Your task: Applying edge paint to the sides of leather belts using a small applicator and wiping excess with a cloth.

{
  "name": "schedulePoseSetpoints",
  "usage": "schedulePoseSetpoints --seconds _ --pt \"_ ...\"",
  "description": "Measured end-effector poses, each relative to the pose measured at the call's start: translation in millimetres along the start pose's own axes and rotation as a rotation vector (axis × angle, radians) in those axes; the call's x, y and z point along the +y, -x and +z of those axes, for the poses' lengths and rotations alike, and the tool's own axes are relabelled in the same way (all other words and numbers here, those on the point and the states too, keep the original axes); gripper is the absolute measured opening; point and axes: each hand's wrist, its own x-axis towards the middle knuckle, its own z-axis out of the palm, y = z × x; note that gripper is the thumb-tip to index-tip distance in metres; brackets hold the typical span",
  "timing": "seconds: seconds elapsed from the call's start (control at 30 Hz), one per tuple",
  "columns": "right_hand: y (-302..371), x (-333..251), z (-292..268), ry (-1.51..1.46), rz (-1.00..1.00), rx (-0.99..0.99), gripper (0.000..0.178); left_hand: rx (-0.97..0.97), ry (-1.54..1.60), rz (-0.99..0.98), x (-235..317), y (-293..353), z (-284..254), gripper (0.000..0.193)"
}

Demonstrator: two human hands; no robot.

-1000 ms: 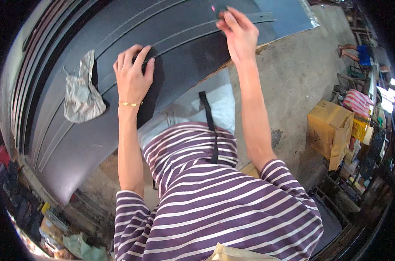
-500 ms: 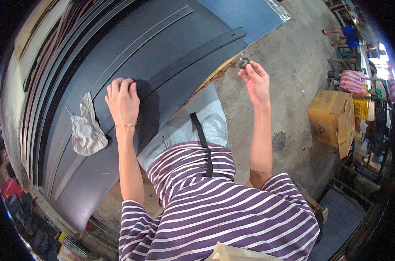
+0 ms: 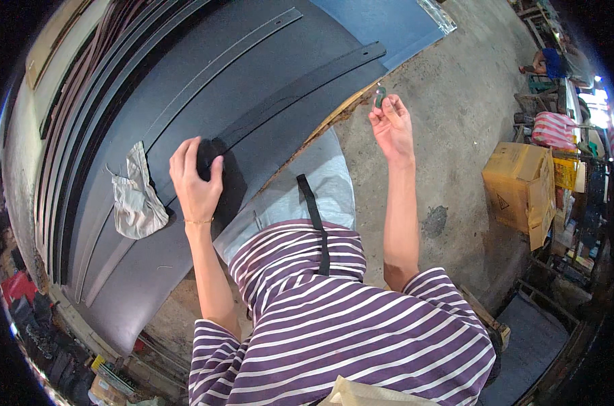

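Observation:
My right hand (image 3: 393,128) is raised at the table's edge, with thumb and fingers pinched on a small dark green piece with a rounded outline (image 3: 380,99). I cannot make out its kind. My left hand (image 3: 194,177) hovers over or rests on a long dark strap (image 3: 300,84) lying across the dark tabletop (image 3: 253,61). Its thumb stands apart from its curved fingers, and nothing shows in them. Just left of that hand lies a grey cloth drawstring pouch (image 3: 138,206). A second long strap (image 3: 219,64), with light stitching along its edge, runs past the pouch.
Several dark strips (image 3: 70,169) lie along the table's left side. A blue sheet (image 3: 388,27) covers the far end. To the right, a cardboard box (image 3: 517,179) stands on the concrete floor (image 3: 449,135), near a red-striped bag (image 3: 554,128). A person in blue shorts (image 3: 554,63) is farther back.
The left hand has opened, its thumb moving away from the fingers. My right hand has shifted slightly left and turned the green piece, which now shows narrower.

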Motion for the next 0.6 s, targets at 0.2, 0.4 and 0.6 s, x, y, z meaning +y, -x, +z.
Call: schedulePoseSetpoints --seconds 0.2,0.4,0.6 --pt "-9.9 16.3 -5.9 0.511 -0.024 0.145 0.029 0.099 -0.02 -0.096 -7.7 16.8 -10.5 0.022" --pt "-8.1 11.2 -17.2 0.295 -0.132 0.171 0.015 0.073 0.018 -0.042 25.9 -0.9 15.8 0.021" --pt "18.3 -17.5 -30.1 0.297 -0.145 0.292 0.017 0.043 -0.095 0.096 64.2 -42.3 80.5 0.037"
